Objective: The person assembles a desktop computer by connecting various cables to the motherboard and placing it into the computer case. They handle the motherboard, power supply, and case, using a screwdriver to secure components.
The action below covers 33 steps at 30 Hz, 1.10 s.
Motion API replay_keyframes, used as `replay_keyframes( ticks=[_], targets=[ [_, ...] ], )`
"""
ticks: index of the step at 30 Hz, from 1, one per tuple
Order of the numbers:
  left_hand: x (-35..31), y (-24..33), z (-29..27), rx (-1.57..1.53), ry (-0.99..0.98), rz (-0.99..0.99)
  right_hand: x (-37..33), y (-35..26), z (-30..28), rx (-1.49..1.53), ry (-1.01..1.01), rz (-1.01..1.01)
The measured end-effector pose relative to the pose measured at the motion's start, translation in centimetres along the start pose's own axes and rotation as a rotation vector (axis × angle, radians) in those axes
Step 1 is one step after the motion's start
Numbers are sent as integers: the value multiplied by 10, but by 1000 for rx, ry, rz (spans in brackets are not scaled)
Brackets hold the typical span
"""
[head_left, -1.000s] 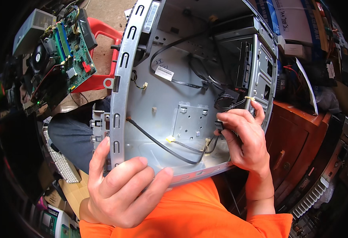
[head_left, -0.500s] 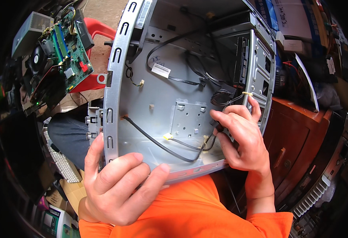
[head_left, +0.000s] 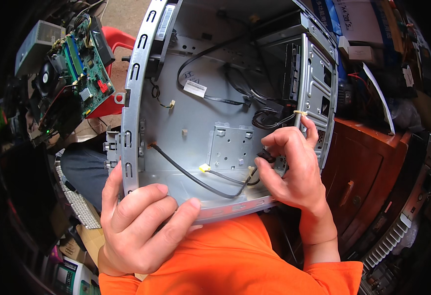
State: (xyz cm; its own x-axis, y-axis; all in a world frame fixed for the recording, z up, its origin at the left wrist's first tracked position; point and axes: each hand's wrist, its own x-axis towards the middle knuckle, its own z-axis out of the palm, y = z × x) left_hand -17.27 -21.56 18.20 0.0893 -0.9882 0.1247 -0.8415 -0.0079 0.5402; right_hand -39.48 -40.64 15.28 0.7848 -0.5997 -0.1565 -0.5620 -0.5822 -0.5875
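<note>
An open metal computer case (head_left: 191, 123) lies in front of me, tilted slightly. My left hand (head_left: 144, 221) grips its near left corner, with the index finger along the outer left rail. Inside the near right part, my right hand (head_left: 294, 169) pinches a small black connector (head_left: 266, 157) between thumb and fingers; part of it is hidden. A black sleeved cable (head_left: 191, 179) runs from the left wall along the case floor toward that hand. Beside it is a cable end with a yellow-white plug (head_left: 204, 168). Another bundle of black cables (head_left: 267, 117) hangs by the drive cage (head_left: 318, 83).
At the left, a green motherboard (head_left: 87, 78) with a fan and a grey power supply (head_left: 41, 46) rests on a red plastic stool (head_left: 117, 39). A white keyboard (head_left: 80, 204) is below. A reddish-brown wooden cabinet (head_left: 363, 157) stands right of the case, among piled parts.
The case has shifted slightly left, with my left hand on it. My right hand has moved a little left, and the black connector in its pinch shows more plainly.
</note>
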Motion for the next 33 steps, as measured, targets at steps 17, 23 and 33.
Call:
replay_keyframes(
  ticks=[17, 23, 33],
  targets=[
    [0, -1, 0, 0, -23, -9, 7, -5, -1, -123, -7, -85],
    [0, -3, 0, -16, -22, -10, 8, 3, 0, -132, -8, -154],
    [1, -3, 2, -22, -23, -10, 8, 11, 2, -165, 9, -216]
  ],
)
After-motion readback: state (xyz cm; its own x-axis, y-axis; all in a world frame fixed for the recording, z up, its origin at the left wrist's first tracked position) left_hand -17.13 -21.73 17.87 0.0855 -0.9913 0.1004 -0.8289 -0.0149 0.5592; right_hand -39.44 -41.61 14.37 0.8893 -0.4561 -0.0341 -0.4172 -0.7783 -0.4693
